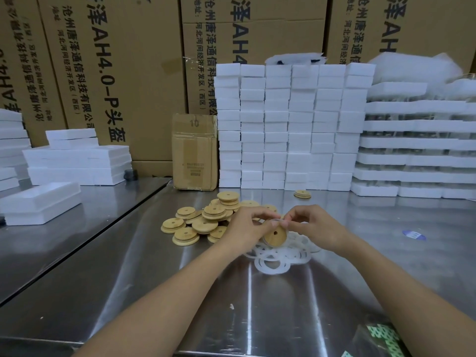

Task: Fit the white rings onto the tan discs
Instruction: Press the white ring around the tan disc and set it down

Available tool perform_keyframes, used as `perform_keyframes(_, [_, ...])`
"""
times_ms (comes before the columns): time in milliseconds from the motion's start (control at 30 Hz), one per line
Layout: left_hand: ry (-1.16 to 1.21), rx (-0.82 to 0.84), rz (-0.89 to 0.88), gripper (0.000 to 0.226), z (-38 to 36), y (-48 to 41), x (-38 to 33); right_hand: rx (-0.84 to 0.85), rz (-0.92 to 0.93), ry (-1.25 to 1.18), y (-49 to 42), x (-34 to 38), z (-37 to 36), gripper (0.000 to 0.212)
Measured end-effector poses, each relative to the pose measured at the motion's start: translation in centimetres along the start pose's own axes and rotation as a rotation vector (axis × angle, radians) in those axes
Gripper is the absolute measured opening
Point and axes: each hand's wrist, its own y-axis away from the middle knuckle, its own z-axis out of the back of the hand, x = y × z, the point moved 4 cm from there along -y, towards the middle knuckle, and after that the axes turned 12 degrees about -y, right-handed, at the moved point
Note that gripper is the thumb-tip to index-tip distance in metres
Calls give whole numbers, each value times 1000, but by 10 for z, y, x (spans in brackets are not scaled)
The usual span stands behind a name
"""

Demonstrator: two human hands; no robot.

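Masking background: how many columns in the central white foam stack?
6 foam columns side by side, leftmost column beside the small cardboard box, rightmost column next to the wider foam trays. More may be hidden behind.

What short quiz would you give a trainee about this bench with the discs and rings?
1. True or false: the tan disc pinched between the left hand and right hand has a small hole.
2. Where do the loose white rings lie? A: on the steel table, under the hands. B: hung on a hook. C: inside a drawer.
3. Fill in: the heap of tan discs lies to the ___ of the left hand.
Key: 1 true; 2 A; 3 left.
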Motion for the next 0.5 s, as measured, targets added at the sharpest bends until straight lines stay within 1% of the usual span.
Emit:
perform_keyframes(300, [43, 40, 21, 15, 4, 2, -4, 54, -106, -25, 4, 0, 11, 22])
perform_keyframes(400, [48, 8, 22, 16, 8, 2, -3, 52, -135, -32, 7, -4, 15, 21])
perform_keyframes(500, [92, -13, 67, 16, 10, 2, 1, 78, -165, -33, 11, -5, 12, 18])
